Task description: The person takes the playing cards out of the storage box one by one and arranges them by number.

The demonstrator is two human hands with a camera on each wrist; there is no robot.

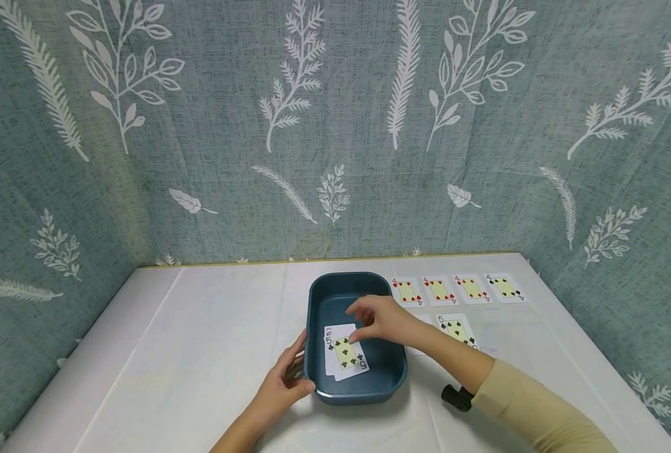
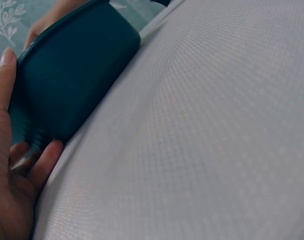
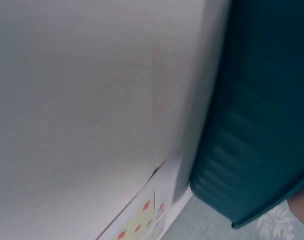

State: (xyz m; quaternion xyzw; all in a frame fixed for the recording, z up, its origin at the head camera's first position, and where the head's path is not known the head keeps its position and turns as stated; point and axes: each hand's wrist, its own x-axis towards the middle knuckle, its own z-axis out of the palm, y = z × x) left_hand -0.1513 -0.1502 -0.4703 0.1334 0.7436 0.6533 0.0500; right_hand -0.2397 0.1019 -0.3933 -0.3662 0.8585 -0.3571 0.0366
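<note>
A dark teal plastic bin (image 1: pixel 354 398) stands on the white tabletop. My left hand (image 1: pixel 281 384) grips its near left corner, the thumb at the front and the fingers along the side; in the left wrist view the thumb lies up the wall near the rim and the other fingers are low by the base. Inside the bin a five of clubs (image 1: pixel 345 355) lies face up, askew over another white card (image 1: pixel 329 365). My right hand (image 1: pixel 383 319) hovers over the bin, thumb and fingertips apart, its thumb tip overlapping the top card's upper right edge in the head view.
Behind the bin's right side lies a row of fours, among them a four of diamonds (image 1: pixel 473 289). Nearer are a five of spades (image 1: pixel 458 331) and a card (image 1: pixel 424 319) mostly hidden by my right forearm. A black object (image 1: pixel 456 397) shows by the right sleeve. Patterned cloth walls (image 1: pixel 335 126) surround the table.
</note>
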